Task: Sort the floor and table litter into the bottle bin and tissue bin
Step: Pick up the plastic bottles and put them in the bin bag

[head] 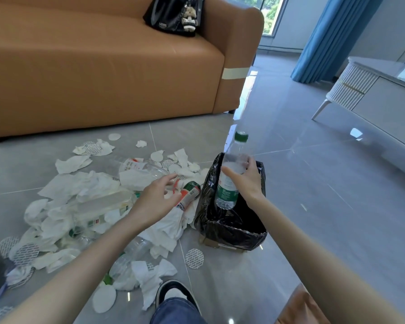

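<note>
Now: bottle over bin, floor clear to the right.
Right hand (248, 181) fingers wrap clear green-capped bottle (230, 174), base inside black-lined bin (234, 228); left hand (157, 199) fingers spread above tissue pile (80, 183).

Black handbag (173, 12) at twelve o'clock is cut by the top edge; bottles (103, 204) at nine lie half-buried under tissues (80, 183).

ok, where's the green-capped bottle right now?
In the head view, right of centre: the green-capped bottle is upright in the right hand, its base over the open black-lined bin, just right of the litter pile.
</note>
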Action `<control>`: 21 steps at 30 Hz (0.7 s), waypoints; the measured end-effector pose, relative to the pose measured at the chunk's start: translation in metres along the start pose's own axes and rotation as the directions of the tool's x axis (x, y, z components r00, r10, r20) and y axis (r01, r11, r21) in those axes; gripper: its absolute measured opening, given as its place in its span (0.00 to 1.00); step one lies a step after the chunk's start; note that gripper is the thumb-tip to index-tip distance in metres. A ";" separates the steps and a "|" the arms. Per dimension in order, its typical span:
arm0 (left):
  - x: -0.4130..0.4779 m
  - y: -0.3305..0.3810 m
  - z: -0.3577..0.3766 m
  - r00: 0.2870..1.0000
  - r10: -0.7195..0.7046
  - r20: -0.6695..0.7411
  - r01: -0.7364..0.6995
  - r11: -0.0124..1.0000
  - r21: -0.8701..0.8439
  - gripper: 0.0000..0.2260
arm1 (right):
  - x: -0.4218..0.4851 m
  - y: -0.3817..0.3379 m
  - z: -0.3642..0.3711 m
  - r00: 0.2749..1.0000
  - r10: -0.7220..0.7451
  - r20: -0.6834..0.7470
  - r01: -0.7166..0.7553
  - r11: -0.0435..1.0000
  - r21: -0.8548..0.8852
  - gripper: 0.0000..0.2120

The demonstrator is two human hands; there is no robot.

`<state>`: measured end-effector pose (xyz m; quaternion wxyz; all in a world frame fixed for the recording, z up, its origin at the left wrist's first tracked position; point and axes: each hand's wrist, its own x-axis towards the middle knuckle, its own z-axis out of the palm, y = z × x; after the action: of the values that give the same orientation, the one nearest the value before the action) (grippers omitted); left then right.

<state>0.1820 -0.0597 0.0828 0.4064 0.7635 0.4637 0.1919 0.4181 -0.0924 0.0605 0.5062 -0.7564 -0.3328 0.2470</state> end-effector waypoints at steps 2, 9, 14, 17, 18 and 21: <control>0.001 -0.005 0.000 1.000 -0.009 -0.009 0.009 1.000 -0.020 0.23 | 0.005 0.018 0.003 0.999 -0.013 -0.042 0.009 0.995 -0.101 0.33; 0.025 -0.020 -0.009 0.999 -0.051 -0.011 0.051 0.999 0.011 0.22 | 0.055 0.054 0.018 0.993 0.083 -0.087 -0.099 0.973 -0.208 0.35; 0.054 -0.020 -0.008 0.997 -0.073 -0.005 0.073 0.995 -0.075 0.21 | 0.094 0.066 0.035 0.985 0.141 -0.096 -0.158 0.967 -0.199 0.35; 0.063 -0.026 -0.001 0.995 -0.096 0.004 0.096 0.985 -0.144 0.20 | 0.111 0.074 0.051 0.985 0.146 -0.090 -0.162 0.963 -0.214 0.33; 0.064 -0.028 0.002 0.995 -0.104 0.004 0.103 0.982 -0.157 0.19 | 0.116 0.077 0.056 0.985 0.147 -0.090 -0.163 0.962 -0.217 0.32; 0.064 -0.035 0.008 0.993 -0.117 0.010 0.117 0.977 -0.181 0.19 | 0.126 0.086 0.064 0.984 0.163 -0.075 -0.177 0.954 -0.241 0.31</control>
<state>0.1994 0.0001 0.0445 0.4846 0.6948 0.4885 0.2091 0.4768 0.0179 -0.0479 0.3938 -0.8456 -0.2807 0.2258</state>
